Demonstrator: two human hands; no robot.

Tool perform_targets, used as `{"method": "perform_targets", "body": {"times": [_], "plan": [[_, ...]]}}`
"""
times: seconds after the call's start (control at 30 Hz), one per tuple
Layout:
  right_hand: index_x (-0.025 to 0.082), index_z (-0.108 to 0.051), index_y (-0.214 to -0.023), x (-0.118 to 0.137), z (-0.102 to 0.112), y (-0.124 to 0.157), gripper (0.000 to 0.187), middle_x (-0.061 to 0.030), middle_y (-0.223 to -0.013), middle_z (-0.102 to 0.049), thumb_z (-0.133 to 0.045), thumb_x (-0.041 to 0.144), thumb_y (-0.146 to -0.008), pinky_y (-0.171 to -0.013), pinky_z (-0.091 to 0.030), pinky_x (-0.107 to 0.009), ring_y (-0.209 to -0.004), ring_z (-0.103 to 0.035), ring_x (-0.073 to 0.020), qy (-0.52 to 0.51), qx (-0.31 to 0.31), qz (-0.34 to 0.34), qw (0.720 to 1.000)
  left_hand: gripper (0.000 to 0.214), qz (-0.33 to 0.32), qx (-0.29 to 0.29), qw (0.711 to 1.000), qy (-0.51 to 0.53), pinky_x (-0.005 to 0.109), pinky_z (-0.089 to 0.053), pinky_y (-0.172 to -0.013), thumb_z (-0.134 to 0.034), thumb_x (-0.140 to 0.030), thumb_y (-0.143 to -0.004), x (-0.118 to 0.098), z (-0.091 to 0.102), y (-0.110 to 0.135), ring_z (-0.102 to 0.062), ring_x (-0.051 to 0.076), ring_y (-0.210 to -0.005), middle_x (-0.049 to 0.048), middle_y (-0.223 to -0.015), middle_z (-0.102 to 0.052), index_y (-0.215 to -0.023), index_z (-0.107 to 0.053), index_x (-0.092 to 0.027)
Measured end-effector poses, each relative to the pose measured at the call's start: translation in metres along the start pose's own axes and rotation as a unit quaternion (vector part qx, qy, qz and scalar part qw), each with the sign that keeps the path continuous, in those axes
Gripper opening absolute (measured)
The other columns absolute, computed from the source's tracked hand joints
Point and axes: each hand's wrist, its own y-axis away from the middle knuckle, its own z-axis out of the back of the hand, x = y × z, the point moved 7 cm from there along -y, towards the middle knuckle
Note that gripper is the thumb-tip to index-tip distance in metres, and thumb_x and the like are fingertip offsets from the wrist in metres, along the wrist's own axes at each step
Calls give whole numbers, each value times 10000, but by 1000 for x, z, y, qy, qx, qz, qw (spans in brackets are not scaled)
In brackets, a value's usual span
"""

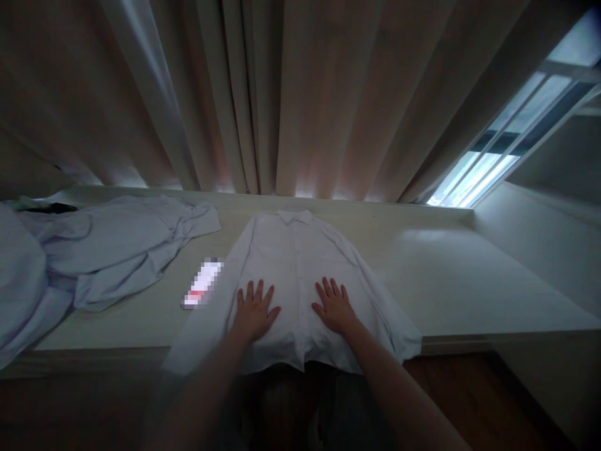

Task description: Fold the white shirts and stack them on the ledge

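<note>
A white long-sleeved button-up shirt (286,257) lies spread out, front side up, with its collar towards the curtains and its hem hanging over the near edge. My left hand (253,313) rests flat on the lower left of the shirt front, fingers spread. On the other side of the button line, my right hand (334,307) lies palm down on the cloth, its fingers also apart. The sleeves run out to both sides and reach the near edge. Neither hand grips any fabric.
The shirt lies on a wide pale ledge (441,275). More white clothing (117,244) is heaped at the left. A blurred-out phone-like object (203,283) sits between the heap and the shirt. Long curtains (328,100) hang behind, with a barred window (507,131) at the right.
</note>
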Motion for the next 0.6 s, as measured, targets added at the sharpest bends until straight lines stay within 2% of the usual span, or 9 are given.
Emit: {"method": "perform_targets", "body": {"times": [0.17, 0.3, 0.47, 0.6], "plan": [[209, -219, -1391, -4, 5, -2, 640, -71, -1468, -98, -278, 548, -851, -1040, -47, -490, -1329, -11, -278, -39, 11, 7, 999, 648, 2, -3, 1000, -10, 550, -23, -1017, -252, -591, -818, -1, -1, -1, -60, 334, -1327, 84, -1461, -164, -1373, -251, -256], [130, -259, -1369, -32, 23, 0, 597, -107, -1449, -180, -313, 449, -868, -1043, -124, -396, -1328, -67, -241, -50, -23, -30, 998, 640, 2, -7, 1000, -18, 556, -45, -1012, -252, -577, -820, -3, -1, -2, -62, 338, -1326, 84, -1457, -182, -1371, -258, -252], [165, -328, -1319, -100, 51, 26, 472, -101, -1416, -261, -344, 299, -867, -995, -216, -385, -1260, -232, -245, 7, -92, -171, 981, 642, -4, -8, 1000, -28, 556, -76, -1006, -234, -568, -824, -6, 0, -3, -76, 341, -1323, 90, -1456, -184, -1377, -238, -243], [149, -343, -1298, -146, 49, 60, 472, -157, -1300, -395, -382, 303, -854, -892, -326, -402, -1143, -373, -280, 39, -93, -306, 947, 642, -2, -6, 999, -43, 555, -81, -1004, -232, -565, -825, -6, 0, -3, -89, 343, -1321, 97, -1456, -181, -1378, -238, -238]]}}
